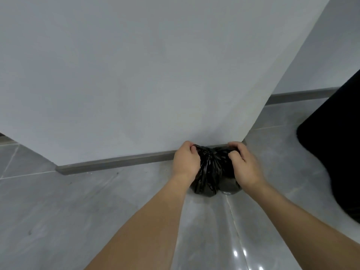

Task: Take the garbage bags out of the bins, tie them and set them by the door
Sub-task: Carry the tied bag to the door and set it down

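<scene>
Black crinkled plastic garbage bag (211,170) sits low over the grey glossy tiled floor (58,211), close to the dark grey baseboard (116,160) under a white wall panel (136,75). Left hand (186,161): fingers curled, gripping gathered plastic at the bag's top left. Right hand (244,164): fingers curled, gripping the top right. Bag neck bunched between both hands. Large black object (335,152) at right edge, identity unclear.
</scene>
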Action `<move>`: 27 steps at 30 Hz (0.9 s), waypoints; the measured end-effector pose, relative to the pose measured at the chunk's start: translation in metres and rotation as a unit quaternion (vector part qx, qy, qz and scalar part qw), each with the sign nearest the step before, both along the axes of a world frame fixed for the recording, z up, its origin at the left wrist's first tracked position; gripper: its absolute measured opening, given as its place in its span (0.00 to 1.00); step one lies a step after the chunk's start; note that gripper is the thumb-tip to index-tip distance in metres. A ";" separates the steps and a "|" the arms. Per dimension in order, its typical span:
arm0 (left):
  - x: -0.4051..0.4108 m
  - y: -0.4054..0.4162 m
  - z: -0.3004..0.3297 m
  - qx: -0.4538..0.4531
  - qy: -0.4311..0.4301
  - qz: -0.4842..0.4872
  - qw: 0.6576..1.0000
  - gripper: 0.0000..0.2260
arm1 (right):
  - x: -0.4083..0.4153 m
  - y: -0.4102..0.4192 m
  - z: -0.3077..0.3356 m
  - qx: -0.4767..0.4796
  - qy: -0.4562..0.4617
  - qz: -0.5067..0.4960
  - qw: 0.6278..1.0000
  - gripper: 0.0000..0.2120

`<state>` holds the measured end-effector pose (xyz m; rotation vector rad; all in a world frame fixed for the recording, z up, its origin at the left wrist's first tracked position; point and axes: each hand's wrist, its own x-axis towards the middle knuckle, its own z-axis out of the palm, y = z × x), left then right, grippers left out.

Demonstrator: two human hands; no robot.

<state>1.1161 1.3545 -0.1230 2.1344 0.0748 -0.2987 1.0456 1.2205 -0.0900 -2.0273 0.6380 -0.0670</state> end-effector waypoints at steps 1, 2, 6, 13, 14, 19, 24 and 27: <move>-0.001 0.001 -0.001 0.003 0.001 0.000 1.000 0.10 | 0.000 0.000 -0.001 -0.009 -0.005 0.001 1.000 0.18; -0.002 0.002 -0.001 0.007 0.001 -0.002 1.000 0.10 | 0.000 0.000 -0.002 -0.026 -0.008 0.003 1.000 0.21; -0.002 0.016 0.009 0.045 -0.019 -0.012 0.999 0.13 | 0.003 0.005 0.005 -0.191 -0.007 0.030 0.981 0.28; -0.019 0.074 0.089 0.232 -0.174 -0.065 0.955 0.17 | -0.003 0.045 0.106 -0.244 0.029 0.156 0.957 0.25; -0.022 0.082 0.115 0.246 -0.184 -0.077 0.948 0.17 | -0.004 0.053 0.134 -0.242 0.027 0.160 0.957 0.25; -0.046 0.120 0.302 0.313 -0.135 -0.119 0.933 0.20 | -0.022 0.086 0.308 -0.218 0.064 0.185 0.956 0.27; -0.078 0.156 0.546 0.321 -0.141 -0.114 0.930 0.20 | -0.055 0.104 0.542 -0.238 0.129 0.224 0.936 0.29; -0.105 0.179 0.698 0.309 -0.176 -0.093 0.930 0.21 | -0.075 0.121 0.688 -0.268 0.107 0.237 0.928 0.29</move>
